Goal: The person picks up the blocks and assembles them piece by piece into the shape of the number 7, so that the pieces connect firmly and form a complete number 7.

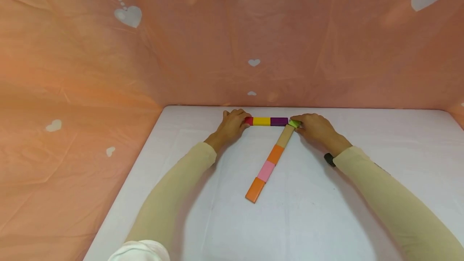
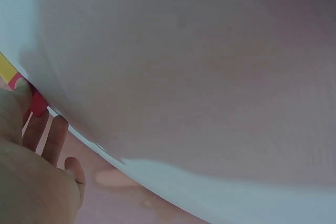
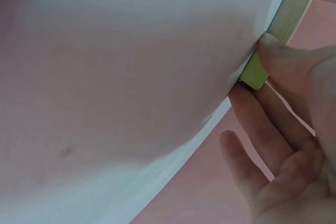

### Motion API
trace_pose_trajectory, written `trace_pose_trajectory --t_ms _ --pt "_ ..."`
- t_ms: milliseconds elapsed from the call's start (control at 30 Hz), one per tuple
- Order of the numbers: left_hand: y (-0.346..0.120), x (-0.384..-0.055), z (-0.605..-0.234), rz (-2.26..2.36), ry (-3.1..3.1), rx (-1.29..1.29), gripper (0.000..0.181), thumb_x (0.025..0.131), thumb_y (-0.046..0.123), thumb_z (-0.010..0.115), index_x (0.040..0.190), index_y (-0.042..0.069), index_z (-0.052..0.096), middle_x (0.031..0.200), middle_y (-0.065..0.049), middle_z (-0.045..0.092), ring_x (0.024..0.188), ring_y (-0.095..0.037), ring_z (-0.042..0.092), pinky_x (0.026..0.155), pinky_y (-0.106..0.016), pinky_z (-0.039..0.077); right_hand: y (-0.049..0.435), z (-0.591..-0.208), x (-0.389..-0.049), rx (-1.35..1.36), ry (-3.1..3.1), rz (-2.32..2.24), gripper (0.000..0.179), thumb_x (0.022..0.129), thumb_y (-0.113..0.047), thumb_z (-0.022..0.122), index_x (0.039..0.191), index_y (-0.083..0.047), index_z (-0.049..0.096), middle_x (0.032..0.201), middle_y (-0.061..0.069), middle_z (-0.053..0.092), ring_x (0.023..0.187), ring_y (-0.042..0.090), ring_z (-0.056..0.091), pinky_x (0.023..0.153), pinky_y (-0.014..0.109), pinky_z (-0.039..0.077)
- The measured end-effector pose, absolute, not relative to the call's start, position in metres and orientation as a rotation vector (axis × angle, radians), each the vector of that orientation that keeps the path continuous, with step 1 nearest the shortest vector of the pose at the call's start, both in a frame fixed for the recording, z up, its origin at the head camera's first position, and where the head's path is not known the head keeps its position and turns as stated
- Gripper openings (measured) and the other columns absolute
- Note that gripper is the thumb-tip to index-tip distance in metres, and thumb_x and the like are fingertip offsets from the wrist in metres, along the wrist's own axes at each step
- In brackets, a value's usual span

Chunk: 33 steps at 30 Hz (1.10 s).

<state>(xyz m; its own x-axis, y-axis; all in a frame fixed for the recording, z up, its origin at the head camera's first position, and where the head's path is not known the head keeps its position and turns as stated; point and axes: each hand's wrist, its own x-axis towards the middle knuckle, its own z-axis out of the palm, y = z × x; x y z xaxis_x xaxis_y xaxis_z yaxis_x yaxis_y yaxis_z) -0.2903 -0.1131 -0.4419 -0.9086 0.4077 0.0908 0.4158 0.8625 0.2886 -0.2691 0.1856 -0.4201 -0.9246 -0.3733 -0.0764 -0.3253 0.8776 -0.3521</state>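
At the far side of the white table my left hand (image 1: 232, 127) pinches a red block (image 1: 249, 121) at the left end of a short row. A yellow block (image 1: 262, 121) and a purple block (image 1: 279, 121) continue that row to the right. Between its thumb and fingers my right hand (image 1: 317, 129) holds a green block (image 1: 295, 123), beside the purple block. From there a slanting line runs toward me: a tan block (image 1: 285, 135), an orange block (image 1: 275, 154), a pink block (image 1: 266, 171) and another orange block (image 1: 255, 190). Fingers partly cover the red and green blocks.
The white tabletop (image 1: 326, 220) ends just behind the row. An orange-pink sheet (image 1: 203, 51) with white hearts hangs behind it and along the left side. A dark band (image 1: 329, 159) shows at the right wrist.
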Motion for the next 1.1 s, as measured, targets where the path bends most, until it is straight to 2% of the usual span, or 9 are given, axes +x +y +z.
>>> trace_pose_trajectory --t_ms 267,833,1100 --pt "-0.111 -0.29 -0.442 -0.478 -3.013 -0.666 0.039 0.097 0.033 0.063 0.132 0.016 0.061 0.129 0.0 0.063 0.119 -0.02 0.053 0.096 -0.041 0.03 0.187 -0.42 -0.269 -0.544 2.894 -0.502 0.049 0.095 -0.013 0.067 0.142 -0.01 0.055 0.128 0.017 0.067 0.112 0.034 0.062 0.103 0.054 0.047" --pt "-0.108 -0.292 -0.441 -0.5 -3.026 -0.653 0.044 0.096 0.034 0.065 0.136 0.018 0.059 0.131 0.0 0.063 0.122 -0.02 0.053 0.095 -0.041 0.03 0.195 -0.417 -0.267 -0.526 2.883 -0.486 0.06 0.094 -0.015 0.069 0.148 -0.004 0.045 0.134 0.02 0.062 0.122 0.038 0.057 0.109 0.055 0.042" --pt "-0.131 -0.295 -0.444 -0.541 -3.012 -0.683 0.05 0.094 0.04 0.068 0.139 0.022 0.056 0.141 0.001 0.056 0.137 -0.021 0.043 0.108 -0.046 0.027 0.226 -0.416 -0.26 -0.566 2.961 -0.344 0.064 0.094 -0.026 0.069 0.148 -0.002 0.044 0.143 0.024 0.054 0.133 0.044 0.05 0.11 0.058 0.039"
